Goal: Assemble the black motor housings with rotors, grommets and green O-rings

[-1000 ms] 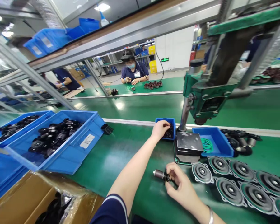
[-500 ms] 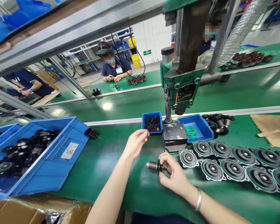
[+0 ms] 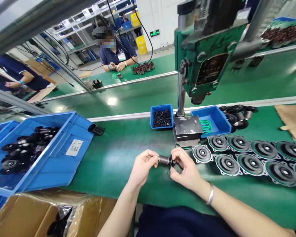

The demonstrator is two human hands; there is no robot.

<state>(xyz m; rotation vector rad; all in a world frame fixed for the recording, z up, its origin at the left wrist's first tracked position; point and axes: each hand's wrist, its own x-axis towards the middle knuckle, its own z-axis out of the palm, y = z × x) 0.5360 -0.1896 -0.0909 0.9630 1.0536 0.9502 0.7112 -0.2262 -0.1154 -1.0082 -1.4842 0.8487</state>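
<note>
A motor rotor (image 3: 164, 160), a dark cylinder with a black disc at one end, lies level above the green bench. My right hand (image 3: 184, 166) is closed on its disc end, thumb and fingers around the disc. At the other end, the thumb and forefinger of my left hand (image 3: 145, 165) pinch a small ring at the shaft tip; the fingers mostly hide it. Behind the hands stands a small blue tray (image 3: 151, 122) full of small black rings (image 3: 162, 118). Beside it is the press's metal block (image 3: 188, 126).
The green press head (image 3: 207, 62) overhangs the block. Right of it are a blue tray (image 3: 213, 117) with green rings (image 3: 206, 126), several rotors (image 3: 239, 116) and rows of round metal covers (image 3: 227, 164). A blue bin (image 3: 81, 161) of black parts stands left. Across the bench sits a co-worker (image 3: 117, 49).
My left hand has come from near the small blue tray down to the rotor's shaft tip, bringing the small ring. My right hand still holds the rotor. The camera view has shifted.
</note>
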